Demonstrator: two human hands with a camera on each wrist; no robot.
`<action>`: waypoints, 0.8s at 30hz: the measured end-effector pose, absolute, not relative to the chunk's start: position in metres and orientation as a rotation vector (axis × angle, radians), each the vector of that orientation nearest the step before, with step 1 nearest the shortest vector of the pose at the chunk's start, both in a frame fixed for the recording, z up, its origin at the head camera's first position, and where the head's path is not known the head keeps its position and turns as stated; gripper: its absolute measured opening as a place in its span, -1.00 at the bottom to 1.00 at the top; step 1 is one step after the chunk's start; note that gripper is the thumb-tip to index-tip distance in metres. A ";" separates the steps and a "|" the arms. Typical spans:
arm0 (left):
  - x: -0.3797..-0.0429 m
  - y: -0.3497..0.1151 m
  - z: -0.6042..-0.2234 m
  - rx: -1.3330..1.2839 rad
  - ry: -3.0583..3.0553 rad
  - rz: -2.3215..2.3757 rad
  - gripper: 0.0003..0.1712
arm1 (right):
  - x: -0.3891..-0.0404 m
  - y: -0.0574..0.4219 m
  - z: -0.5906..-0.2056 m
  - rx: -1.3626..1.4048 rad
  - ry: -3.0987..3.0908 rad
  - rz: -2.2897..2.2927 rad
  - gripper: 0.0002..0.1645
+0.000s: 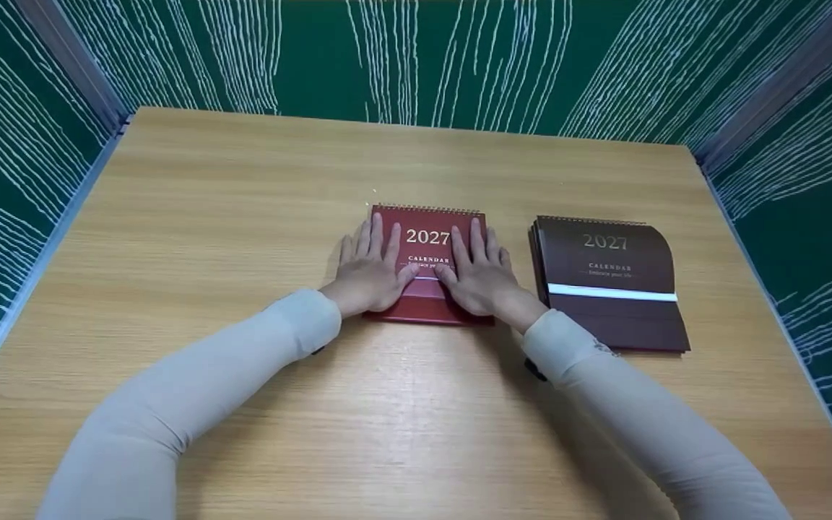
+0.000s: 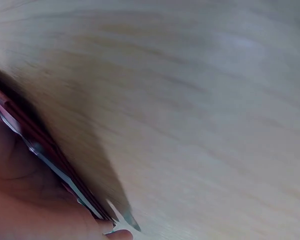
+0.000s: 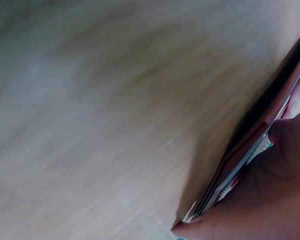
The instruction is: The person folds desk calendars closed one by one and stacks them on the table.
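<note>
A red spiral-bound desk calendar (image 1: pixel 428 309) marked 2027 lies near the middle of the table. The left hand (image 1: pixel 371 273) rests on its left side, fingers straight and pointing at the spiral edge. Mirroring that, the right hand (image 1: pixel 484 278) lies over the right side with fingers extended. Both thumbs point inward across the cover, near the printed lettering. In the left wrist view, the calendar's layered edge (image 2: pixel 40 137) shows beside the left palm (image 2: pixel 30 200). The right wrist view has the right palm (image 3: pixel 270 185) against the calendar's opposite edge (image 3: pixel 252 137).
To the right lies a dark brown 2027 calendar (image 1: pixel 607 253) with a white band (image 1: pixel 611 292) across it and a slightly curled cover. The wooden table (image 1: pixel 243 173) is bordered by green panels (image 1: pixel 315 58) with white streaks at the back and sides.
</note>
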State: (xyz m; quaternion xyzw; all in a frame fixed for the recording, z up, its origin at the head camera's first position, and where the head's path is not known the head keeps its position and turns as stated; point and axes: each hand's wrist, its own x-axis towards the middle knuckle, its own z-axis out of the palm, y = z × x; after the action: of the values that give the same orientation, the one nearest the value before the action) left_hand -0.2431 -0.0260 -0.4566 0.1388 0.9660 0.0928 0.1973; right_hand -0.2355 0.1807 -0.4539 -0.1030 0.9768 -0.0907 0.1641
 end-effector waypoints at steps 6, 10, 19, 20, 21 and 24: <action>-0.243 -0.025 -0.457 0.384 2.703 0.257 -0.05 | -0.241 0.182 -0.460 -0.293 2.762 -0.245 -0.03; -0.246 -0.024 -0.460 0.372 2.692 0.226 -0.04 | -0.246 0.185 -0.466 -0.308 2.750 -0.248 -0.02; -0.237 -0.022 -0.447 0.355 2.703 0.261 -0.05 | -0.251 0.187 -0.468 -0.306 2.724 -0.244 -0.02; -0.237 -0.022 -0.447 0.351 2.696 0.251 -0.05 | -0.251 0.187 -0.468 -0.305 2.721 -0.240 -0.02; -0.238 -0.022 -0.448 0.347 2.690 0.242 -0.05 | -0.252 0.186 -0.468 -0.304 2.719 -0.236 -0.02; -0.239 -0.021 -0.447 0.344 2.670 0.225 -0.05 | -0.252 0.186 -0.468 -0.296 2.710 -0.220 -0.02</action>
State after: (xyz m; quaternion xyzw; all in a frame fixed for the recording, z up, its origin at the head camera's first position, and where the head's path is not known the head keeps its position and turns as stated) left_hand -0.2394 -0.0215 -0.4474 0.1242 0.9645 0.0813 0.2184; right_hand -0.2520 0.1863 -0.4676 -0.1061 0.9704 -0.0787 0.2021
